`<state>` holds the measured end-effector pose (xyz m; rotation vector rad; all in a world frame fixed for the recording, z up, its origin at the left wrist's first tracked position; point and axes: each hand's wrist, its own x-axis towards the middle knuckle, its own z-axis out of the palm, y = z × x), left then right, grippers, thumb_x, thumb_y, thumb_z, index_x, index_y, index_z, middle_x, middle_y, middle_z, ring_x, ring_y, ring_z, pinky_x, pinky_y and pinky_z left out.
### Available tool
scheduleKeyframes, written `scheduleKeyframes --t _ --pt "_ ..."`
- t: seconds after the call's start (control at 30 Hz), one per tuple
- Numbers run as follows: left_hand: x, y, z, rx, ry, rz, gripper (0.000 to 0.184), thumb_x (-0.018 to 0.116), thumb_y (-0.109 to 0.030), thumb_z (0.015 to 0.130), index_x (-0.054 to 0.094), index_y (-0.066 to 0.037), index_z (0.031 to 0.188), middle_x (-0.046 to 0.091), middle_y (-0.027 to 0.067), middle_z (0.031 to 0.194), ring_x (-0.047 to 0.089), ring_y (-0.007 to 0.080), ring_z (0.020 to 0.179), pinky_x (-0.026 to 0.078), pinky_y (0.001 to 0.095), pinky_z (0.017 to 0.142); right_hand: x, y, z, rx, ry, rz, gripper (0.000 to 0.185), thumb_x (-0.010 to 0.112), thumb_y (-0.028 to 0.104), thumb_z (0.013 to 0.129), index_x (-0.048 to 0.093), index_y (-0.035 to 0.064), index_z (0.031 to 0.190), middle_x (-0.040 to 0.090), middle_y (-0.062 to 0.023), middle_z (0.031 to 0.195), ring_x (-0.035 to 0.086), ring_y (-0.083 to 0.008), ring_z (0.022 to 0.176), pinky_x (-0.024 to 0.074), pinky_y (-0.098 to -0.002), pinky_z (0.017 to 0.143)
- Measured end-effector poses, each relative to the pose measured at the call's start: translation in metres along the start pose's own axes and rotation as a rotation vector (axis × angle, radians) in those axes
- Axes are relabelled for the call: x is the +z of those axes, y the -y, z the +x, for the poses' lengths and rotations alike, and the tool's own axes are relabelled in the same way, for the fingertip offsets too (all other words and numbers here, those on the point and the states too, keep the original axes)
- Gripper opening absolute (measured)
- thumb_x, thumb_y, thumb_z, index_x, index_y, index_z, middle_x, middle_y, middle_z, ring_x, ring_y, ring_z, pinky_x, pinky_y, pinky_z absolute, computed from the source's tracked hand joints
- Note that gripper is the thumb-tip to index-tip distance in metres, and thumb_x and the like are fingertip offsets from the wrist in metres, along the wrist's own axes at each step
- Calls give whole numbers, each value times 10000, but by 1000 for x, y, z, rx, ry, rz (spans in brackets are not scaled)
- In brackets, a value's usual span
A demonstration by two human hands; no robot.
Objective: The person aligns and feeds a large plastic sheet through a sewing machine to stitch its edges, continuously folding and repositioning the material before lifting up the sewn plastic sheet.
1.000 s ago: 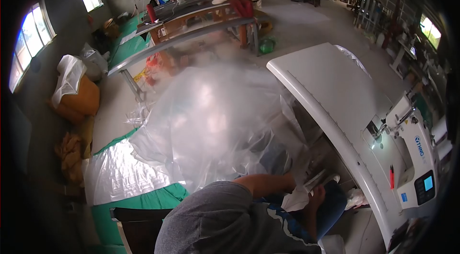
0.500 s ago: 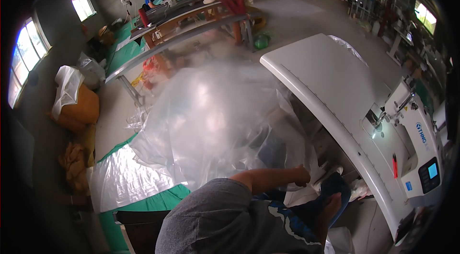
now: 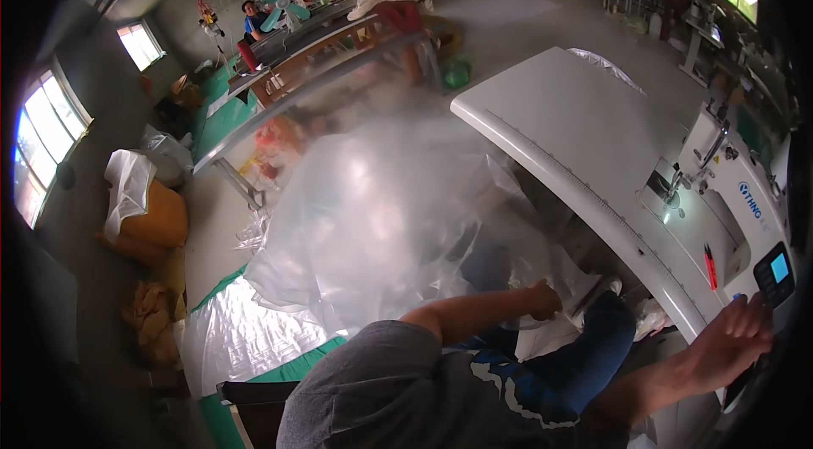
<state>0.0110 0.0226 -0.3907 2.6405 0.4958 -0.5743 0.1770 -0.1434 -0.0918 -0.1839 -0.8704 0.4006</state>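
A large translucent plastic sheet billows in front of me and spreads over the floor and my legs. My left hand is at the sheet's lower right edge, above my knee, with its fingers curled; what it holds, if anything, is too small to tell. My right hand is at the near right corner of the white sewing table, beside the sewing machine, its fingers bent. Whatever is under that hand is hidden. Red snips lie on the table, just beyond my right hand.
Silvery sheeting lies over green cloth at the left. An orange sack stands near the wall. Across the room a long bench bears a green fan, and a person is behind it.
My right hand has moved from my lap up to the table's near right corner. My left hand has moved right and away from the other hand. The view has tilted and shifted.
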Motion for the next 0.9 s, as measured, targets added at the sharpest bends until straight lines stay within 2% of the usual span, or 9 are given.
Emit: scheduleKeyframes --t 0.03,0.1,0.17,0.23,0.47,0.5,0.6,0.73,0.9 --pt "-6 -2 -4 11 15 -2 423 504 -406 910 543 -222 1289 584 59 1244 518 234 1205 274 544 1055 28 -6 -7 -44 8 -4 166 582 129 910 511 56 779 543 -92 901 504 -126 762 402 -209 671" --pt "-8 -5 -7 6 2 -22 422 505 -405 909 541 -226 1290 583 58 1243 518 234 1204 274 542 1056 47 -22 -18 -150 674 -585 347 532 336 948 561 27 791 570 -112 737 554 -175 662 426 -286 566" --pt "-13 -9 -10 3 16 -30 417 507 -413 909 544 -236 1284 580 57 1241 512 233 1210 276 538 1057 78 -31 -40 -135 742 -850 129 627 163 794 588 68 716 583 -46 637 557 -186 544 436 -286 508" --pt "-13 -10 -13 2 15 -40 416 510 -416 907 545 -239 1282 579 56 1243 513 235 1208 280 540 1052 84 -41 -52 21 753 -781 97 623 26 672 641 74 754 599 -31 645 552 -177 524 427 -274 480" --pt "3 -1 -12 50 -129 -4 398 552 -399 884 585 -236 1245 602 36 1242 565 233 1155 404 494 953 71 -44 -44 162 780 -433 246 817 81 641 727 53 868 623 -55 756 590 -159 627 445 -281 541" --pt "-9 -6 -11 41 49 33 400 543 -401 893 580 -225 1250 605 45 1236 580 244 1128 430 468 935 67 -38 -43 300 762 -320 247 793 75 696 727 56 933 622 -66 797 588 -145 647 443 -269 548" --pt "11 8 -10 127 -145 6 388 508 -348 920 569 -169 1260 596 99 1239 580 297 1107 437 462 922 61 -22 -39 546 740 199 331 586 184 937 639 -115 1070 582 -120 776 522 -159 606 424 -298 533" --pt "28 27 0 173 -94 87 349 477 -310 935 568 -176 1244 608 89 1225 572 292 1113 426 463 915 53 16 -55 519 782 393 586 497 256 975 351 -192 1323 526 -142 852 516 -195 688 436 -326 561" --pt "16 3 13 151 194 249 378 522 -347 902 569 -162 1229 555 126 1291 517 244 1198 376 442 995 43 56 -74 399 666 220 609 508 277 970 344 -186 1330 516 -169 901 543 -276 731 462 -368 608"
